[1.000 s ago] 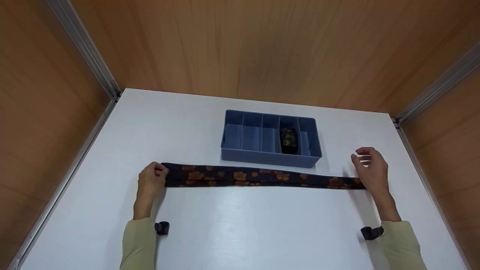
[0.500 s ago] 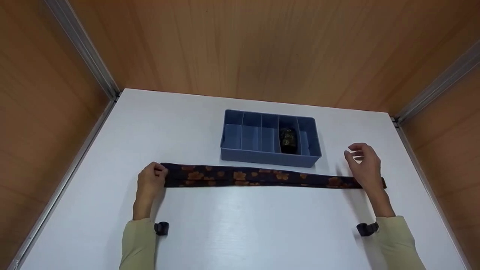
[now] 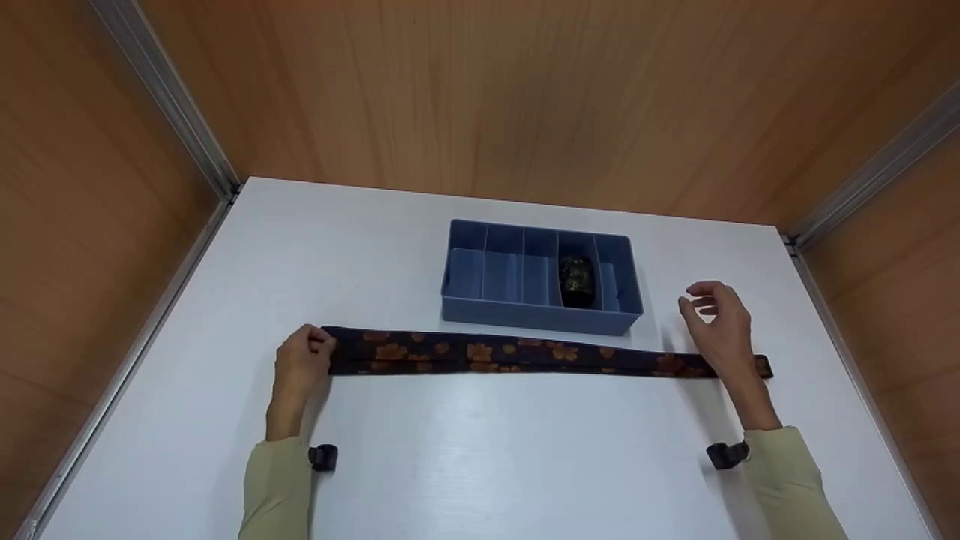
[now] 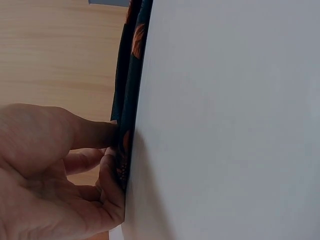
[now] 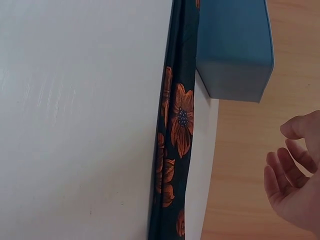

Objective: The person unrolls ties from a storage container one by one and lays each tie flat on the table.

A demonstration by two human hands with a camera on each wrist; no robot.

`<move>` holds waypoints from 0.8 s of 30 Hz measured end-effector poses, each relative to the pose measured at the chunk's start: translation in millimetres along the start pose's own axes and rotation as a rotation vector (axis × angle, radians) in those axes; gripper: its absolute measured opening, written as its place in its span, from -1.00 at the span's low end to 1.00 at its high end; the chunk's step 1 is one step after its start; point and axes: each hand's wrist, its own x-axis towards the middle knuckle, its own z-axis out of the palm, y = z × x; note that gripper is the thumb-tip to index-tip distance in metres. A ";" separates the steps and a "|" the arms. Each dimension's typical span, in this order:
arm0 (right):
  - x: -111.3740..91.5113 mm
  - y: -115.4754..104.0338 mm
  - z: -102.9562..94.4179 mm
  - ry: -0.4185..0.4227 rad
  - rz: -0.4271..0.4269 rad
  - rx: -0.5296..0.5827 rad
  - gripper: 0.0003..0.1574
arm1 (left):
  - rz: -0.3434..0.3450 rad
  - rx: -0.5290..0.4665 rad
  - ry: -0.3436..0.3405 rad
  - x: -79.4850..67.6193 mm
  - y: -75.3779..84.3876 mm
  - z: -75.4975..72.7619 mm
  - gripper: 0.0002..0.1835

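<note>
A dark necktie (image 3: 517,354) with orange flowers lies stretched flat across the white table, its broader end at the left and its narrow end at the right. My left hand (image 3: 300,360) pinches the broad end between thumb and fingers, close to the tabletop. In the left wrist view, the thumb and curled fingertips (image 4: 112,185) meet at the cloth's edge. My right hand (image 3: 724,330) hovers over the narrow part with fingers loosely bent, holding nothing. The right wrist view shows this hand (image 5: 300,175) apart from the tie, with a gap between thumb and fingers.
A blue divided box (image 3: 536,316) stands just behind the tie. One of its compartments holds a dark rolled bundle with a gold pattern (image 3: 577,281). Wooden panels (image 3: 480,97) wall in the table at the back and sides.
My right hand has moved left and a little farther back, uncovering the tie's narrow right end. The left hand keeps its pinch on the broad end.
</note>
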 end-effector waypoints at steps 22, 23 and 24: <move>6.2 -12.8 14.8 0.021 -0.097 0.062 -0.76 | -0.020 -0.002 -0.012 0.1 -0.6 0.8 -0.88; 6.6 -13.5 15.5 0.021 -0.098 0.063 -0.76 | -0.023 -0.002 -0.013 0.1 -0.6 0.9 -0.88; 6.9 -14.4 16.6 0.022 -0.100 0.067 -0.76 | -0.026 -0.002 -0.014 0.2 -0.6 0.9 -0.88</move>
